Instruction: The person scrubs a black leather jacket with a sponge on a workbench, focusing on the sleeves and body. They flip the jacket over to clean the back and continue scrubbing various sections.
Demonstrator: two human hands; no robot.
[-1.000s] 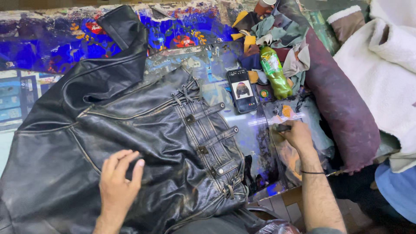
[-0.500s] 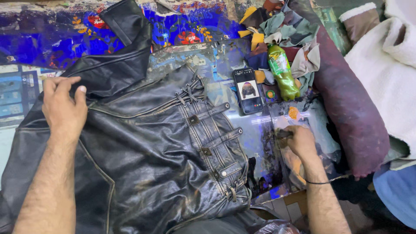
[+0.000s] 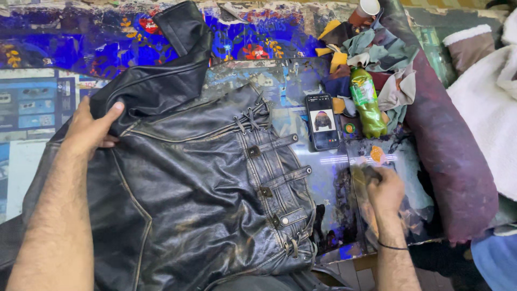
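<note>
Leather jacket [image 3: 199,199] lies flat, centre-left; left hand [image 3: 91,129] pinches its shoulder fold. Right hand [image 3: 383,188], fingers curled, seemingly presses a dark pad [image 3: 371,171]. Keeping the fold taut should help.

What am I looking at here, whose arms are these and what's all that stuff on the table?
The camera sits on a person's head and looks down, so both arms are their own. The left hand grips the shoulder of a worn black leather jacket spread on a paint-stained table. The right hand presses on a dark cloth or sponge; exactly what it is, I cannot tell. Nearby lie a phone with its screen lit, a green bottle, rags and a paper cup.
</note>
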